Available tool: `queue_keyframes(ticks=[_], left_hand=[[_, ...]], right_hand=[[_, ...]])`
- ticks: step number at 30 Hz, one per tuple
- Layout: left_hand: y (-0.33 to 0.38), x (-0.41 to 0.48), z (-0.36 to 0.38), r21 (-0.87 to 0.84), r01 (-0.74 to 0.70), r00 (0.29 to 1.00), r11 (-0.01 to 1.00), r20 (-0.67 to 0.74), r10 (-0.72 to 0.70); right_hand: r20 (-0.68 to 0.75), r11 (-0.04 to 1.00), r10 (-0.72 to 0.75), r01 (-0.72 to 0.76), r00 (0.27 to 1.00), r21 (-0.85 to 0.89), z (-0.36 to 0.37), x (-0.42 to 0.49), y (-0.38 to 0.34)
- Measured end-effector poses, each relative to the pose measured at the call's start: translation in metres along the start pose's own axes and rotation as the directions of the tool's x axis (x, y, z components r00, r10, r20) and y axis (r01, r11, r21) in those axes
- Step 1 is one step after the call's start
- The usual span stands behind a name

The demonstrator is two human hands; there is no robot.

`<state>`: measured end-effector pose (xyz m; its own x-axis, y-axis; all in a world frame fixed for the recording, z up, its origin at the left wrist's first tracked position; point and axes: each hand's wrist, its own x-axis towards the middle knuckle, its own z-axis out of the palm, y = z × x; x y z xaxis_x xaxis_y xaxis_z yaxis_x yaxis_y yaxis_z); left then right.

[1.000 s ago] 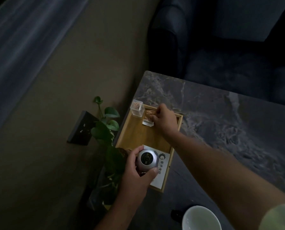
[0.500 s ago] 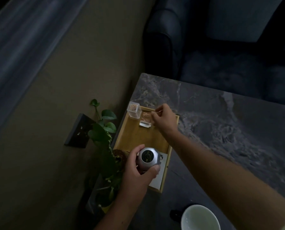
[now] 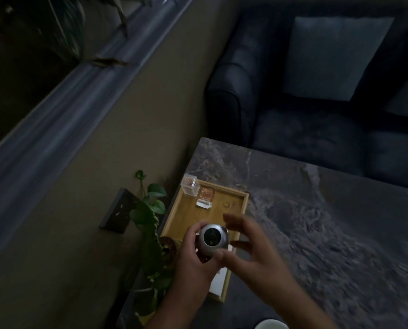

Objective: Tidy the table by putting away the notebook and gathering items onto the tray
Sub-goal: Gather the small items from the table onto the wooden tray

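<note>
Head view. The left hand [image 3: 195, 255] is wrapped around a rounded silver device with a dark circular face [image 3: 212, 238], held just above the near half of the shallow rectangular wooden tray [image 3: 242, 205]. The right hand [image 3: 248, 245] is spread beside the device, fingers apart and gripping nothing, though blurred.

To seat the device well, lower it onto bare wood at the tray's middle, clear of the white card [image 3: 218, 282] at the near end, and release only once it sits without rolling.

Two small clear plastic boxes stand at the tray's far left corner: one upright [image 3: 190, 184], one lying [image 3: 205, 197]. No notebook shows.

The tray occupies the left edge of the dark marbled table [image 3: 317, 222]. A leafy green potted plant [image 3: 150, 214] stands just beside that edge; a dark sofa with a grey cushion [image 3: 336, 58] lies beyond the far edge.
</note>
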<state>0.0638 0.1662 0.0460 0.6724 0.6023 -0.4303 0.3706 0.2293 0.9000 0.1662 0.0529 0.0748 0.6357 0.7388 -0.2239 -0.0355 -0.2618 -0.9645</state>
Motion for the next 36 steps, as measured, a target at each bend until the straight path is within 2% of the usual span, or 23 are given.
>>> queue_keyframes(ticks=[7,12,14,19,28,33,36], left_hand=[[0.013,-0.003,0.008,0.029,-0.025,0.999,0.999,0.049,0.024],[0.014,-0.005,0.009,-0.005,-0.011,0.996,1.0,0.089,0.011],[0.012,-0.006,0.009,-0.008,-0.004,0.995,1.0,0.095,0.005],[0.008,-0.007,0.006,0.013,0.015,0.995,1.0,0.102,-0.016],[0.002,0.002,-0.005,0.02,0.028,0.992,0.999,0.125,-0.03],[0.005,0.01,-0.011,0.162,0.043,0.985,0.986,0.156,-0.068],[0.001,0.013,-0.012,0.275,0.089,0.982,0.957,0.138,-0.131]], right_hand=[[-0.084,0.997,0.019,-0.024,0.996,-0.067,0.003,0.0,0.01],[-0.084,0.978,-0.069,0.051,0.994,-0.202,-0.003,0.009,0.011],[-0.056,0.971,-0.071,0.056,0.996,-0.231,-0.007,0.011,0.011],[0.07,0.884,-0.114,0.133,0.991,-0.448,-0.014,0.016,0.01],[0.166,0.839,-0.148,0.212,0.975,-0.501,-0.016,0.034,0.015],[0.05,0.895,-0.111,0.121,0.993,-0.429,-0.024,0.067,0.035],[-0.046,0.863,-0.14,0.099,0.989,-0.495,-0.025,0.096,0.056]])
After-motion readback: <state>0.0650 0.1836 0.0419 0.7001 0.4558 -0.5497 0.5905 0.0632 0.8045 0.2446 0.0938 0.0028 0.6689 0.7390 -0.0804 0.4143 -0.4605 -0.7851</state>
